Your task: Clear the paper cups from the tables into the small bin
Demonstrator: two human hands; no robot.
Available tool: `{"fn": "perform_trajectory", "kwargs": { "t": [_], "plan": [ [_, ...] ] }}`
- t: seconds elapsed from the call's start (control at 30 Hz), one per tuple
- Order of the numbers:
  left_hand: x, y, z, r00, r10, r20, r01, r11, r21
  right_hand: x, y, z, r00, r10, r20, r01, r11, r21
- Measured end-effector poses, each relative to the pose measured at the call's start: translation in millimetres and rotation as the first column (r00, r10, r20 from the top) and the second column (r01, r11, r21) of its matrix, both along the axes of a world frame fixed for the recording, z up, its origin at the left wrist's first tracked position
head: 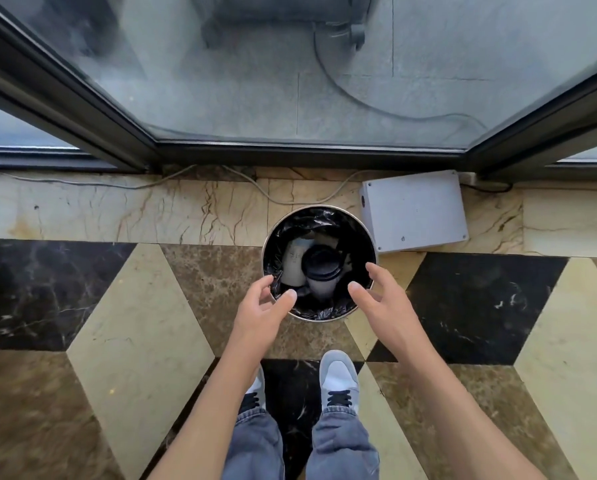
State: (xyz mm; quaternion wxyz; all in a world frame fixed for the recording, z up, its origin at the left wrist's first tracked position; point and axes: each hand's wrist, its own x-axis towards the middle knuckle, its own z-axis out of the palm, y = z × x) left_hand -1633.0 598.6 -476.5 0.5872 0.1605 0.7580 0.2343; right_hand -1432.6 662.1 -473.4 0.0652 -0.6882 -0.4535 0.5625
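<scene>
A small round metal bin [368, 227] with a black liner stands on the floor straight ahead of my feet. Inside it lie a white paper cup with a black lid [322, 271] and another white paper cup [293, 263] to its left. My left hand [260, 311] hovers over the bin's near left rim, fingers spread and holding nothing. On the near right side, my right hand [376, 296] is also above the rim, fingers apart and empty.
A grey box [416, 211] lies on the marble sill just right of the bin, with thin cables [283, 199] running along the sill. A dark-framed glass wall [307, 147] rises behind. My two shoes [338, 379] stand on the patterned marble floor.
</scene>
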Motion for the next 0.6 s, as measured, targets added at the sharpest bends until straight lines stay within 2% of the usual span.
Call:
{"fn": "perform_trajectory", "kwargs": {
  "t": [0.13,0.27,0.6],
  "plan": [
    [-6,0,39,0.997,0.074,-0.002,-0.073,0.995,0.062,-6,10,37,0.999,0.012,-0.036,-0.01,0.999,0.053],
    [-15,6,109,0.992,0.129,-0.012,-0.126,0.98,0.156,-20,24,105,0.994,0.052,-0.097,-0.04,0.992,0.121],
    [-32,9,377,0.972,0.236,-0.017,-0.198,0.85,0.488,-53,44,365,0.965,0.163,-0.204,-0.073,0.919,0.387]
  ]
}}
